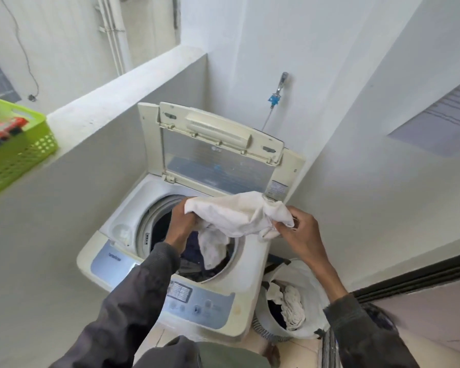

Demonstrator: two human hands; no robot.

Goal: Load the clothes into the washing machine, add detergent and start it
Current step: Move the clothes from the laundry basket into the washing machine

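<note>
Over the open drum [197,243] of the washing machine [122,258]: white garment [239,213] held stretched crosswise, long axis left-right. Left hand [182,221] fingers curled into one end, right hand [300,235] pinching the other. Drum directly below; left hand nearer the opening.

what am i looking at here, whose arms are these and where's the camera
No robot here: the one picture comes from a camera worn on a person's head, looking down at their work. The left hand and right hand each grip an end of a white cloth over the open drum of a top-loading washing machine, its lid raised. Dark and white clothes lie inside. A bag of more laundry sits on the floor beside it, and a green basket stands on the ledge at left.
</note>
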